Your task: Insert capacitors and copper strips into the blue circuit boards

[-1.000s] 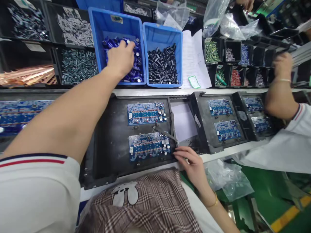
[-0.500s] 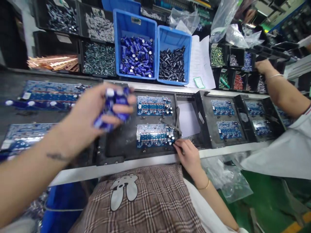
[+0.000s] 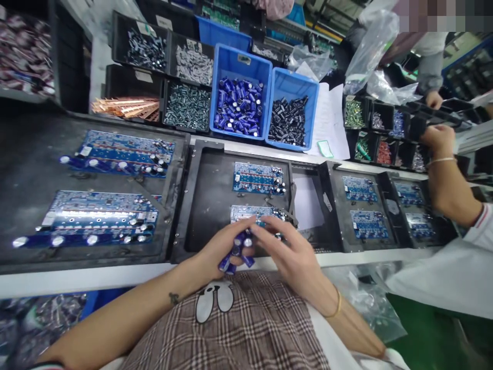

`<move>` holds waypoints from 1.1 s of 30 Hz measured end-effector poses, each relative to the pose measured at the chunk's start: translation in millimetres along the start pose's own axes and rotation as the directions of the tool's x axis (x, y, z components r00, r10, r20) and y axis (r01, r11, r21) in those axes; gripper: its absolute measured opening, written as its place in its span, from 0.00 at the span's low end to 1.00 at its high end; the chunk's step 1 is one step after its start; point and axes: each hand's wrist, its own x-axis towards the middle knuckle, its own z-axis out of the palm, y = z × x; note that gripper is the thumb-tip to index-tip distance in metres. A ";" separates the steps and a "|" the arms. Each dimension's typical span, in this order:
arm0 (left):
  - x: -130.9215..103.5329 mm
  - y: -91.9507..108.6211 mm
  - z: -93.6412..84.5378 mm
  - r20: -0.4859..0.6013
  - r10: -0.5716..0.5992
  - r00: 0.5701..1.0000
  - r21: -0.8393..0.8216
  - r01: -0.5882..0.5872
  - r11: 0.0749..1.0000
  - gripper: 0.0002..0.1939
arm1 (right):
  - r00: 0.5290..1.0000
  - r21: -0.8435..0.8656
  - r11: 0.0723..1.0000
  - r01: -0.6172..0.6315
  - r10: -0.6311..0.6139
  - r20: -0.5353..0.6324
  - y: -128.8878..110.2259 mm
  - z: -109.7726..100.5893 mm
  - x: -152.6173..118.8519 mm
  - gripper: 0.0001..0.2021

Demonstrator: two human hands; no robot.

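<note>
Several blue cylindrical capacitors (image 3: 236, 249) lie in my left hand (image 3: 217, 252), its fingers curled around them just in front of the middle tray. My right hand (image 3: 295, 252) meets it from the right, its fingertips drawn together at the topmost capacitors; its exact grip is partly hidden. Behind both hands is a blue circuit board (image 3: 246, 211), its lower part covered by them. A second circuit board (image 3: 256, 177) sits farther back in the same black tray (image 3: 208, 205). Small capacitors stand at the right end of that rear board.
On the left are larger-looking boards (image 3: 111, 216) with blue capacitors along their front edges. Behind the trays stand a blue bin of blue capacitors (image 3: 216, 92), a blue bin of black capacitors (image 3: 314, 103) and black parts boxes (image 3: 164, 110). At right, a co-worker's arm (image 3: 449, 185) reaches over parts boxes.
My left hand has come down and right with the capacitors, to the front of the middle tray. My right hand has left the front board's right corner and met it. The view has shifted left.
</note>
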 end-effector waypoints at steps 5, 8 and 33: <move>2.9 3.2 -12.5 0.006 -0.106 0.994 -0.060 0.106 0.993 0.10 | 0.999 0.010 0.999 -0.047 0.047 -0.006 31.8 15.3 45.6 0.17; 3.4 2.0 -21.6 0.114 -0.172 0.979 0.015 0.171 0.985 0.10 | 0.991 -0.042 0.991 -0.125 0.123 -0.049 75.4 23.5 68.5 0.14; -2.5 27.0 -26.1 0.164 0.061 0.985 -0.175 -0.032 0.984 0.06 | 0.994 -0.202 0.979 0.040 -0.018 0.108 112.9 27.8 90.6 0.09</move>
